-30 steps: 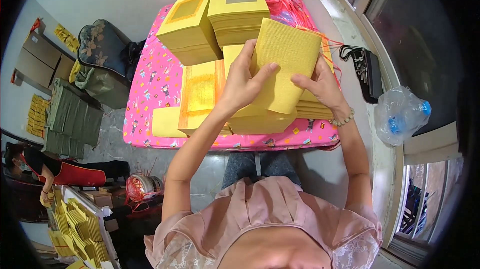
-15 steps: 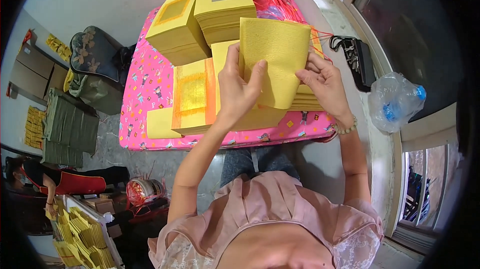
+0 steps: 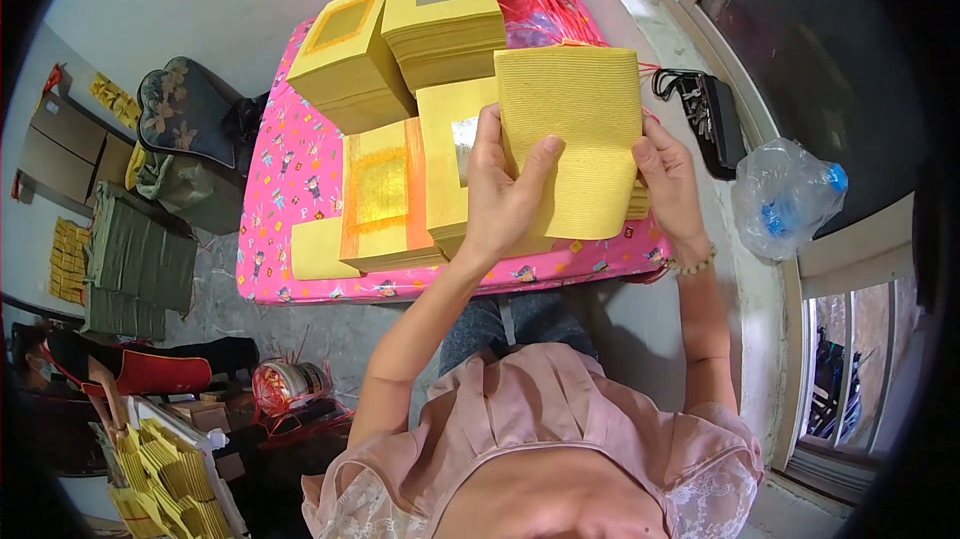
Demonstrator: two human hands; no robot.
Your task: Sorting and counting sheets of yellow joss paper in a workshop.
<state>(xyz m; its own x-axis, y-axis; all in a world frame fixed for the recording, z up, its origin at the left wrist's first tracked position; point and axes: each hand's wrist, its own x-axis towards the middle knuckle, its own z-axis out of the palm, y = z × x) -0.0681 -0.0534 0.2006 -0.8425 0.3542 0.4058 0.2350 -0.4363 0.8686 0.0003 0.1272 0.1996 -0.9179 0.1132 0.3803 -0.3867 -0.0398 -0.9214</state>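
In front of me, a yellow ribbed paper sheet or thin bundle [image 3: 570, 129] is held upright, its lower end curving round; I cannot tell how many layers it has. My left hand [image 3: 505, 184] grips its left edge, thumb on the near face and fingers behind. At the right edge my right hand [image 3: 670, 179] pinches it, thumb in front, the other fingers partly hidden. Behind my left hand lies a yellow paper stack with a silver square [image 3: 440, 149]. To its left is a stack with a gold square and orange edging [image 3: 385, 189].
Two taller yellow paper stacks [image 3: 345, 64] [image 3: 445, 24] stand at the back of the pink patterned table cover [image 3: 285, 209]. Red plastic strands [image 3: 545, 4] lie behind. A black pouch with keys [image 3: 710, 124] and bagged bottles [image 3: 790, 199] rest along the window sill. A co-worker [image 3: 150, 369] bends at lower left.
Both hands have shifted slightly right and down with the yellow paper, which now faces me more squarely. The silver square behind my left hand has come into view.
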